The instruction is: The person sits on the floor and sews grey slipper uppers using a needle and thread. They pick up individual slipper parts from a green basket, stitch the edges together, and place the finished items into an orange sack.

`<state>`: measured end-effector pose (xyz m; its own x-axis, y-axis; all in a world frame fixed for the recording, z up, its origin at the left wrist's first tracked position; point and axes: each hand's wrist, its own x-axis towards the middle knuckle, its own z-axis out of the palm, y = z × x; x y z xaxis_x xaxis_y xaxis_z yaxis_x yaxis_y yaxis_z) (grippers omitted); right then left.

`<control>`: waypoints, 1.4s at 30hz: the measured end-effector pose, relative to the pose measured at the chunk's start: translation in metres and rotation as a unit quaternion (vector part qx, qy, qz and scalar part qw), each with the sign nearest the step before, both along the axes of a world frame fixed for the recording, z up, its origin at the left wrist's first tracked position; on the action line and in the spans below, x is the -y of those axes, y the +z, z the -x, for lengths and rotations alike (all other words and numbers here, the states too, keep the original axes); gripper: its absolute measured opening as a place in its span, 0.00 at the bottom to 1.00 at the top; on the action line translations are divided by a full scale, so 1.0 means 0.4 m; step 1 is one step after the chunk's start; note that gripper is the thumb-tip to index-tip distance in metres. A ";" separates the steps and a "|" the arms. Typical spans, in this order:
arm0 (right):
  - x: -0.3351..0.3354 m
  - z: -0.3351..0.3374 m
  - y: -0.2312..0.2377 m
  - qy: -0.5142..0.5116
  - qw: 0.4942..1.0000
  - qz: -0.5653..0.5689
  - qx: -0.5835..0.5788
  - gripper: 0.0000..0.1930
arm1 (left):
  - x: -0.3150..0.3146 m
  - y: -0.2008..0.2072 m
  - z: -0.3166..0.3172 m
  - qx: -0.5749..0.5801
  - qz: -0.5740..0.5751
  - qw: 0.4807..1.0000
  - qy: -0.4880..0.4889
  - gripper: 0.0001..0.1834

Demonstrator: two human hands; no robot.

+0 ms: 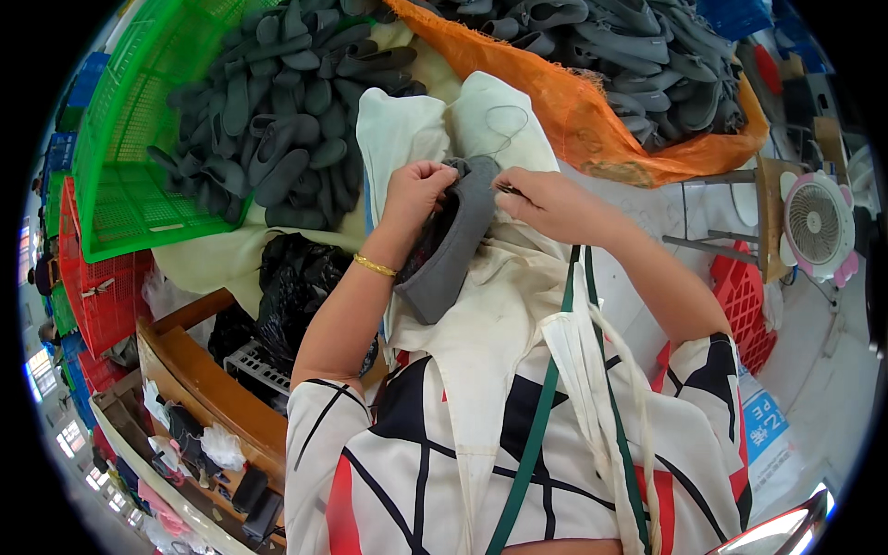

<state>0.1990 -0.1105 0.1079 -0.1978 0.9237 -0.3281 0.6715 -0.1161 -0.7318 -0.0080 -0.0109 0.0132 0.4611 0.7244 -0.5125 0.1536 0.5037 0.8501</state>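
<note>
A grey felt-like shoe (450, 263) lies across my lap, its toe pointing away and its dark opening toward my left wrist. My left hand (413, 196) is closed, with thumb and fingers pinching the shoe's edge near the toe end. On the other side, my right hand (548, 205) is closed in a pinch beside the toe; the small dark thing at its fingertips is too small to name. A thin dark thread (508, 129) loops over the white cloth (495, 97) on my knees, just beyond the shoe.
A green crate (125, 199) lies tipped at the left, beside a heap of grey shoes (282, 153). An orange sack (592, 148) holds more shoes at the far right. A wooden drawer unit (217, 384) stands left, a fan (818, 222) right. Black plastic bags (301, 287) sit near my left arm.
</note>
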 end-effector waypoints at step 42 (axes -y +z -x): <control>-0.220 0.074 -0.054 0.316 0.900 0.004 0.299 0.12 | 0.000 -0.005 0.007 0.049 0.095 0.993 0.059 0.07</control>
<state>0.1694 -0.0225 0.0863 -0.4693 0.6849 -0.5574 0.8788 0.4242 -0.2188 -0.0109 -0.0108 0.0113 0.4333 0.6712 -0.6014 0.0051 0.6655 0.7464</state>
